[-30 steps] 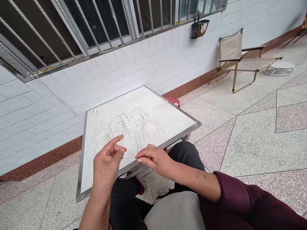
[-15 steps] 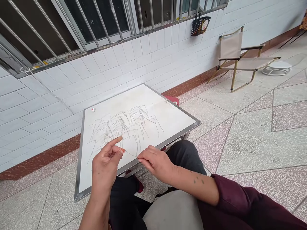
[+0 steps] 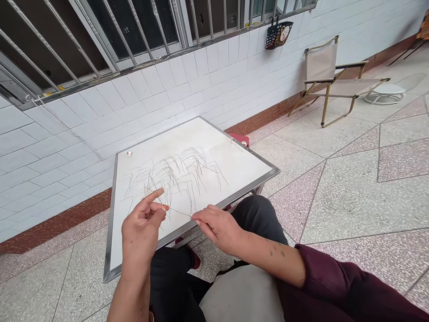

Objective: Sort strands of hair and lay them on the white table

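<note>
A thin dark wire (image 3: pixel 180 213) stretches across the small gap between my hands, above the near edge of the table. My left hand (image 3: pixel 142 226) pinches its left end between thumb and a finger, the index finger pointing out; an orange-red spot shows at the pinch. The fingers of my right hand (image 3: pixel 219 228) are closed on the wire's other end. Beyond them, many bent thin wires (image 3: pixel 191 190) lie in a loose, overlapping spread on the white table (image 3: pixel 231 174).
A small white-and-red object (image 3: pixel 129 154) sits by the table's far left corner. White tiled wall and barred windows stand behind. A folding chair (image 3: pixel 321 62) and a round white stool (image 3: pixel 385 94) are to the right. A dark basket (image 3: pixel 278 36) hangs from the window ledge.
My left hand has shifted slightly left, away from the right hand, so a bit more wire shows between them. My right hand stays nearly in place.
</note>
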`<state>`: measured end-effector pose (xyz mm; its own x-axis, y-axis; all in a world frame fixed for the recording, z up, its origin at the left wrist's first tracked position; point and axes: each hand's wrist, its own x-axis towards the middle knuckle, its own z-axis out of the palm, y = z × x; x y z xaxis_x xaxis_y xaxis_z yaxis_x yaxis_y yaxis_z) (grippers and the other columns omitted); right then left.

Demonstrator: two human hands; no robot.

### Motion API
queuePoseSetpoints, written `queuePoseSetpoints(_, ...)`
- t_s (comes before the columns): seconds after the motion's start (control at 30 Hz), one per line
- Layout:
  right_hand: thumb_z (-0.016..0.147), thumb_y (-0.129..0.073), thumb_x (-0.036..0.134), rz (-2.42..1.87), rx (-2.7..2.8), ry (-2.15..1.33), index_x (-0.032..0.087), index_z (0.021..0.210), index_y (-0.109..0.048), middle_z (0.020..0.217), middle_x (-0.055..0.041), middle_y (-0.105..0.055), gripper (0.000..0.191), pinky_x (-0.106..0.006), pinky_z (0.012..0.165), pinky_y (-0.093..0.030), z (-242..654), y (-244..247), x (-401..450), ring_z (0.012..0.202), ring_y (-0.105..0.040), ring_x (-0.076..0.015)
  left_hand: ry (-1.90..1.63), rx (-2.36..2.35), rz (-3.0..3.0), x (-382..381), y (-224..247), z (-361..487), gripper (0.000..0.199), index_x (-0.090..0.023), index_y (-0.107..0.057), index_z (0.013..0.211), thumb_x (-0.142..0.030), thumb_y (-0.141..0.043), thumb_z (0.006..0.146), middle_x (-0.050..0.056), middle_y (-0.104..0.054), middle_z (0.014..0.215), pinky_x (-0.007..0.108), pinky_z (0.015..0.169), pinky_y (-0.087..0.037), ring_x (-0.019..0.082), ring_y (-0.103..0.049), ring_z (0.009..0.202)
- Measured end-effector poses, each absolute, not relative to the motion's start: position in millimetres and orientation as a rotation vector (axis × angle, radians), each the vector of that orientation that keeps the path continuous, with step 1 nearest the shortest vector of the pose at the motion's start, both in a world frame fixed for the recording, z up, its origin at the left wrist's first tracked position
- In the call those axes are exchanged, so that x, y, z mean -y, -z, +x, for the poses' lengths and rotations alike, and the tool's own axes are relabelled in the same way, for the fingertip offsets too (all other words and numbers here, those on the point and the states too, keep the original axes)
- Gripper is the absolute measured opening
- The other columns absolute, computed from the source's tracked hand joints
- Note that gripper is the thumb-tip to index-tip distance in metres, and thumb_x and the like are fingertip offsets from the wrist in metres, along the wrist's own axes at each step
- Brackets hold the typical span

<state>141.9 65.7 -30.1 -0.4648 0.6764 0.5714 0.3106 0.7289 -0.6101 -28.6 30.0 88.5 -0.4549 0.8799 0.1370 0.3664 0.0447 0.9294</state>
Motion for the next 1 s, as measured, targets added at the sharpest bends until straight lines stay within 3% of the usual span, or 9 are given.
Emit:
queuePoseSetpoints(0.23, 0.096, -0.047, 0.016, -0.776, 2.043, -0.522, 0.019, 0.1, -0.065, 0.083, -0.0032, -0.071, 0.019, -0.029, 0.067, -0.045, 146, 34, -64, 0.077, -0.057, -0.0182, -1.412, -1.829, 1.238, -30, -80, -30, 0.046, -0.023, -0.073, 0.113, -0.033, -0.073, 0.069, -0.003, -0.061, 0.069, 0.03, 0.076, -0.047, 0.015, -0.057, 0.07)
queuePoseSetpoints(0.43, 0.098, -0.048, 0.022, -0.797, 2.073, -0.602, 0.02, 0.098, -0.066, 0.085, -0.0021, -0.071, 0.018, -0.028, 0.071, -0.046, 147, 32, -63, 0.08, -0.059, -0.0177, -1.444, -1.767, 1.221, -32, -73, -27, 0.046, -0.022, -0.072, 0.113, -0.035, -0.071, 0.069, -0.003, -0.06, 0.068, 0.031, 0.078, -0.046, 0.019, -0.062, 0.081)
queuePoseSetpoints(0.7, 0.1, -0.043, 0.023, -0.836, 2.101, -0.576, 0.021, 0.116, -0.067, 0.076, -0.0031, -0.07, 0.029, -0.026, 0.064, -0.046, 148, 42, -59, 0.072, -0.061, -0.0173, -1.459, -1.804, 1.21, -27, -76, -23, 0.044, -0.024, -0.073, 0.111, -0.036, -0.071, 0.069, -0.003, -0.06, 0.069, 0.03, 0.075, -0.046, 0.014, -0.051, 0.067)
queuePoseSetpoints(0.8, 0.101, -0.041, 0.021, -0.773, 2.092, -0.496, 0.019, 0.115, -0.066, 0.083, -0.0031, -0.073, 0.03, -0.026, 0.062, -0.045, 152, 43, -57, 0.073, -0.061, -0.0171, -1.482, -1.816, 1.174, -27, -72, -23, 0.044, -0.024, -0.074, 0.11, -0.037, -0.072, 0.068, -0.003, -0.06, 0.069, 0.03, 0.074, -0.047, 0.014, -0.052, 0.067)
queuePoseSetpoints(1.0, 0.1, -0.04, 0.02, -0.807, 2.134, -0.39, 0.018, 0.108, -0.066, 0.077, -0.0028, -0.073, 0.028, -0.026, 0.059, -0.045, 158, 50, -58, 0.069, -0.061, -0.0174, -1.498, -1.798, 1.094, -28, -58, -35, 0.046, -0.024, -0.073, 0.111, -0.036, -0.075, 0.067, -0.003, -0.063, 0.073, 0.03, 0.078, -0.047, 0.015, -0.052, 0.07)
